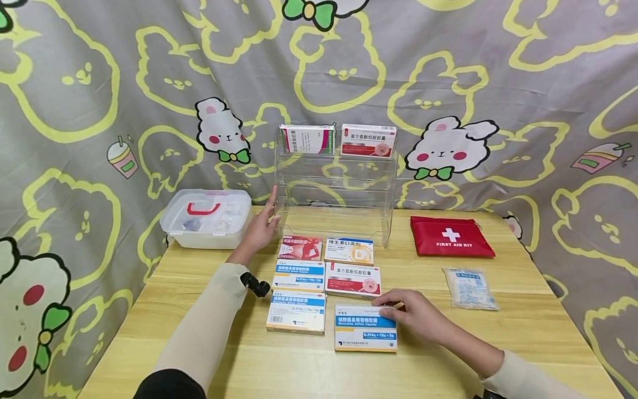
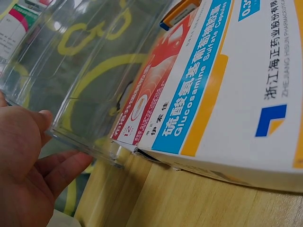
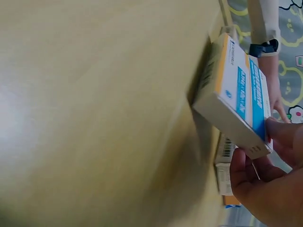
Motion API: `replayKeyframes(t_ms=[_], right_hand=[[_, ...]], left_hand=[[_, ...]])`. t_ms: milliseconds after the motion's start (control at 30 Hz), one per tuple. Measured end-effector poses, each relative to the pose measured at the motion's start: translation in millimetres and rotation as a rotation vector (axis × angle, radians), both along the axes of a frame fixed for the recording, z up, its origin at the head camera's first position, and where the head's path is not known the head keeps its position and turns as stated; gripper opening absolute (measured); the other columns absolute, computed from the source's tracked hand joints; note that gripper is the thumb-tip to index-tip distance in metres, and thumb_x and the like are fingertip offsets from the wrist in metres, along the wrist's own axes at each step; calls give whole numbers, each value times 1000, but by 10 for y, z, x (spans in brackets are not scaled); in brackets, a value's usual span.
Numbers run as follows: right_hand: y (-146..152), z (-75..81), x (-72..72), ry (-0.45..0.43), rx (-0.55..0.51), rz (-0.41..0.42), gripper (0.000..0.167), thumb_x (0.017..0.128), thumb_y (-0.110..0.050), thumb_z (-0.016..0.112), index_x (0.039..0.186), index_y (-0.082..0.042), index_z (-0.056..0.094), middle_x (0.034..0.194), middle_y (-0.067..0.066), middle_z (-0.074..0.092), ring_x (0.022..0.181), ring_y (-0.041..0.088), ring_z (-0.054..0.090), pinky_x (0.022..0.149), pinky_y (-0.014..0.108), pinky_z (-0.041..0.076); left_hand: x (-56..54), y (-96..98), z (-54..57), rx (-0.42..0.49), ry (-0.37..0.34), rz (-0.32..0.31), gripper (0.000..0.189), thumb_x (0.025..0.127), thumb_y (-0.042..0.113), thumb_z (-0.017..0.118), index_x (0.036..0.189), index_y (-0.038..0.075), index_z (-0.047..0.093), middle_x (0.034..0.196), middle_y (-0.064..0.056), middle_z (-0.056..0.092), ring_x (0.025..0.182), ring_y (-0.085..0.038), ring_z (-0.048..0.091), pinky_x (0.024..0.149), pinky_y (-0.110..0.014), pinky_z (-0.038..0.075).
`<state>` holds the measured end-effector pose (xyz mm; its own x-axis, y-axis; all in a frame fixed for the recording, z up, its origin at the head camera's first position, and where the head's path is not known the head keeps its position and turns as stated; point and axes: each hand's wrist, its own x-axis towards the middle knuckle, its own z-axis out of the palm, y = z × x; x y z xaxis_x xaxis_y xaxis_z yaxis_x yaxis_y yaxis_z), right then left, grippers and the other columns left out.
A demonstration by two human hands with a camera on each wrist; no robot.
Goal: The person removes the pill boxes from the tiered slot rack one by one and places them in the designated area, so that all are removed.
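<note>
My right hand [image 1: 416, 316] pinches a white, blue and yellow glucosamine capsule box [image 1: 366, 328] by its right edge, thumb on the printed face. In the right wrist view, that box is tilted and raised off the table. My left hand [image 1: 259, 230] is at the left side of a clear acrylic display rack [image 1: 336, 221], its index finger straight along the side. Up close in the left wrist view, the fingers [image 2: 66, 170] touch the rack's side edge. Two medicine boxes, one green and magenta [image 1: 308, 139] and one red and white [image 1: 369, 141], stand in the rack's top tier.
Before the rack lie a red box [image 1: 300, 247], a vitamin D box [image 1: 349, 251], a red-and-white capsule box [image 1: 353, 279] and two more glucosamine boxes [image 1: 296, 312]. A lidded plastic case [image 1: 206, 219] stands left; a red first aid pouch [image 1: 451, 237] and white packet [image 1: 470, 288] lie right.
</note>
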<state>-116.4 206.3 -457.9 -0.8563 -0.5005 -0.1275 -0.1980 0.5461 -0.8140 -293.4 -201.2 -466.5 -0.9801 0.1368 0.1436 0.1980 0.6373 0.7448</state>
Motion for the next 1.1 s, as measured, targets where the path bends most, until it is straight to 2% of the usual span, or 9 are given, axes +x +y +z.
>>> replayKeyframes(t_ms=[133,233,333,367,633,800,900,1000,1100], right_hand=[[11,-57,24,-70,3,-22,23,100,-23,69,121,-14,76,126,6,71,107,21,61,90,34,53],[29,-108,22,-96,-7,-29,33,95,-26,77,124,-13,75,129,8,69,107,23,60,89,34,52],[53,-162,18,-91,-11,-24,43,89,-29,83,128,-13,73,131,8,68,105,22,59,87,28,52],[59,-178,21,-85,-8,-21,46,88,-29,84,129,-13,72,131,8,67,104,22,59,86,26,52],[87,-296,41,-38,3,-29,45,89,-30,82,130,-13,72,127,7,69,100,21,59,83,24,51],[98,-351,36,-17,22,-31,42,90,-31,81,128,-17,74,126,4,70,105,20,60,89,27,50],[98,-365,37,-2,25,-22,41,90,-33,81,127,-18,74,124,1,71,106,19,61,91,27,51],[96,-373,35,7,29,-11,40,91,-34,80,127,-18,74,122,-2,71,105,16,61,90,26,51],[93,-374,31,8,34,-5,39,91,-34,80,127,-19,75,121,-3,71,103,15,61,89,26,50]], left_hand=[[4,0,-6,-7,10,1,84,110,21,50,161,53,-9,158,-28,40,111,-41,68,56,-34,50],[2,-1,-13,-5,14,-4,84,110,21,50,160,54,-10,158,-28,39,105,-42,70,55,-34,49],[-4,-3,-21,13,14,-8,86,110,17,50,161,53,-9,157,-30,39,82,-42,71,55,-35,49],[-7,-4,-22,15,15,-10,86,110,17,51,161,52,-9,157,-30,39,82,-41,71,55,-35,49],[-3,-5,-16,10,13,-7,86,110,20,51,159,56,-10,158,-28,40,115,-43,67,56,-36,50],[3,7,-4,21,4,-1,86,110,18,51,160,54,-9,158,-29,40,82,-40,71,57,-36,50],[9,13,4,21,0,-2,85,110,16,50,162,51,-8,158,-29,39,73,-38,69,58,-36,50],[15,14,8,16,3,-1,85,110,17,50,161,52,-8,157,-29,40,78,-39,71,58,-36,50],[16,7,4,8,9,0,86,110,18,51,160,54,-9,157,-28,40,102,-42,71,58,-35,50]])
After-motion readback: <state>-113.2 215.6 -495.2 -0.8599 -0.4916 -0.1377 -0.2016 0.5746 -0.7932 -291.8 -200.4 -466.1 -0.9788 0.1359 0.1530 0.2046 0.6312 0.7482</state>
